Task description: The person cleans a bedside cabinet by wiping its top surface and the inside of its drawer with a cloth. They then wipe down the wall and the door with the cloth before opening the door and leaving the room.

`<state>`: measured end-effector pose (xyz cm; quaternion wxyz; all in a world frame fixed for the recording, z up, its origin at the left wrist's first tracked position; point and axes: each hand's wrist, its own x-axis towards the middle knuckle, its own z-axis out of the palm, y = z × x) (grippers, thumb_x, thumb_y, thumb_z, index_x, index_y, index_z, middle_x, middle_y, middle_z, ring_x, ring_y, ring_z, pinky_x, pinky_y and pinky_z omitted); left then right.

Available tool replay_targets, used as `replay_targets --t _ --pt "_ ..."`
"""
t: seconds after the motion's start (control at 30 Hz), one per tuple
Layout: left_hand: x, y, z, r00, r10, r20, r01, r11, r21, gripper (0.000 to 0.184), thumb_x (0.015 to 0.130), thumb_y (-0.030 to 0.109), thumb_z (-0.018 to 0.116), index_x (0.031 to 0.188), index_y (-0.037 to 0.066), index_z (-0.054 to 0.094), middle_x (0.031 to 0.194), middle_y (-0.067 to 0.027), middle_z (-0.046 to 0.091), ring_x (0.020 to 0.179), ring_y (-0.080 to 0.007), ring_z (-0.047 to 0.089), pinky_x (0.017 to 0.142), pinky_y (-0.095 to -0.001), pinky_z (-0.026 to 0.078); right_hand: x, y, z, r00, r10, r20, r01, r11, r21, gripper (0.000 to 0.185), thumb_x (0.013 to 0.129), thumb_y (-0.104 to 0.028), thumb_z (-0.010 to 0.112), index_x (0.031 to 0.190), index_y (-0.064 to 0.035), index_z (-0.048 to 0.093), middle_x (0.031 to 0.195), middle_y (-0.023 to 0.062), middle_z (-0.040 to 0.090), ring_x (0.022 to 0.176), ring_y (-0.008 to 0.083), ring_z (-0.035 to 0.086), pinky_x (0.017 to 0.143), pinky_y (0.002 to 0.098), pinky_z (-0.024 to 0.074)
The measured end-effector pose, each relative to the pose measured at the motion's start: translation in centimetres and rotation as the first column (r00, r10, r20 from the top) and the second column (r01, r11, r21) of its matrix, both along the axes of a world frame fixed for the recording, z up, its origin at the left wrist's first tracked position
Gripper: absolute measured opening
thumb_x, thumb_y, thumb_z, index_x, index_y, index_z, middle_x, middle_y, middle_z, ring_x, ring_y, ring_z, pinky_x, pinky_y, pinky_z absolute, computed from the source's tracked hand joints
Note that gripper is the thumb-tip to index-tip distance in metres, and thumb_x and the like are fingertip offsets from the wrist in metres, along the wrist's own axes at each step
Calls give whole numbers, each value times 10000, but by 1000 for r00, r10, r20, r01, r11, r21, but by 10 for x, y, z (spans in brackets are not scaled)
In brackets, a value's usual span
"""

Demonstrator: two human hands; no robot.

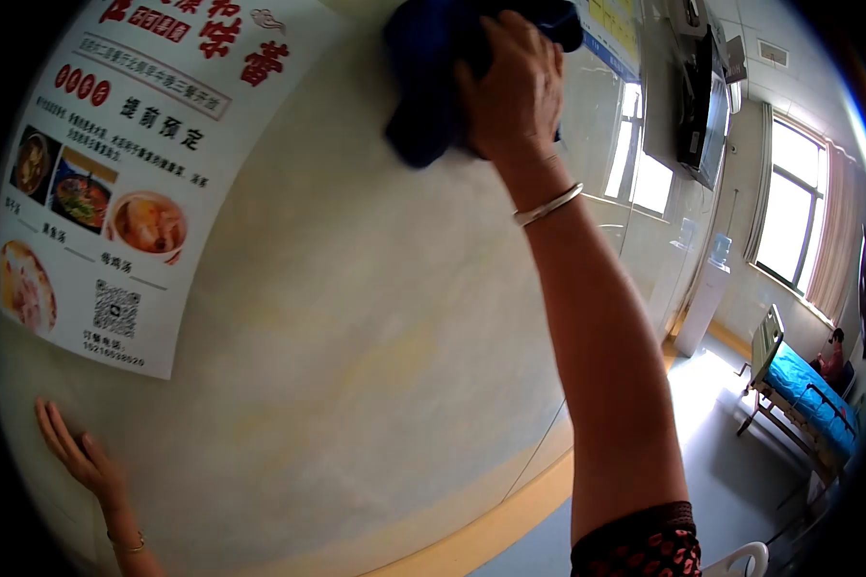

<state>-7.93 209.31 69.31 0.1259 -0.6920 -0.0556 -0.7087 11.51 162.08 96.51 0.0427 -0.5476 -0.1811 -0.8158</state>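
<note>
My right hand (520, 87) reaches up at the top middle and presses a dark blue cloth (421, 82) to the pale wall (356, 288). Its fingers lie over the bunched cloth, and a silver bangle circles the wrist. At the lower left, my left hand (77, 452) rests against the wall with its fingers stretched out and nothing in it. Above that hand hangs a printed food poster (154, 288) with dish pictures, Chinese text and a QR code. Faint yellowish patches show on the wall between the two hands.
A yellow and blue notice (611, 29) and a wall-mounted screen (702, 115) are beyond my right hand. Farther right stand a water dispenser (704, 303) and a bed with a blue cover (803, 385). A person (830, 358) is behind the bed. A white chair back (746, 556) shows at the bottom.
</note>
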Motion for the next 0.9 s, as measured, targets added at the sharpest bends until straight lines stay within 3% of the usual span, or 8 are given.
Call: replay_targets --t 0.23,0.37,0.43,0.5,0.6,0.63,0.7,0.9 --pt "-2 -5 0 1000 22 -17 -22 1000 3 460 956 234 300 1330 -33 331 1398 -188 297 1291 -332 293 1048 -436 253 67 -141 7 957 44 -286 98 881 463 322 793 -269 638 1087 -142 612 1187 41 545 1109 250 492 946 353 384" --pt "-3 -5 -3 997 74 -34 -74 997 -10 482 948 251 284 1335 -35 319 1392 -203 299 1291 -345 288 1056 -448 236 88 -222 -14 834 48 -550 308 786 536 383 790 -351 618 1074 -95 601 1152 144 550 1060 321 534 884 417 437" --pt "-1 -1 -5 998 52 -22 -53 998 -27 474 945 228 290 1339 -34 313 1394 -207 295 1292 -344 286 1058 -444 228 100 -264 -14 651 51 -758 470 757 454 307 799 -301 601 1005 -77 638 1012 166 617 1028 320 560 879 406 440" --pt "-2 0 -7 997 69 -36 -69 998 -11 467 945 212 290 1340 -36 311 1398 -208 290 1297 -344 279 1058 -443 226 172 -339 -11 535 -214 -817 634 741 221 275 807 -272 563 988 -82 647 976 162 633 993 324 575 872 395 441" --pt "-4 4 -11 994 100 -47 -101 995 -27 464 945 202 284 1343 -37 306 1402 -206 285 1301 -342 272 1061 -444 222 175 -339 -2 682 71 -728 280 894 349 307 814 -288 522 995 -72 644 1020 174 617 990 325 570 874 396 433" --pt "-4 6 -12 993 103 -48 -105 994 -28 464 945 202 284 1343 -37 306 1402 -206 285 1301 -342 272 1061 -444 222 141 -293 -4 729 -278 -625 459 876 146 326 805 -291 525 1011 -64 633 1060 188 597 997 337 556 887 413 418" --pt "0 7 -12 992 123 -26 -123 992 1 466 947 208 282 1342 -38 307 1403 -202 286 1304 -337 269 1064 -439 219 96 -200 14 932 205 -299 4 820 573 370 790 -287 567 1092 -74 583 1086 202 572 1019 363 529 911 418 398" --pt "1 -2 -6 996 89 -29 -89 996 7 469 955 236 284 1345 -24 311 1408 -193 282 1303 -334 273 1065 -431 220 50 -86 35 985 171 -29 -164 973 162 537 740 -322 658 1169 -26 527 1142 168 531 1073 352 474 924 415 381"
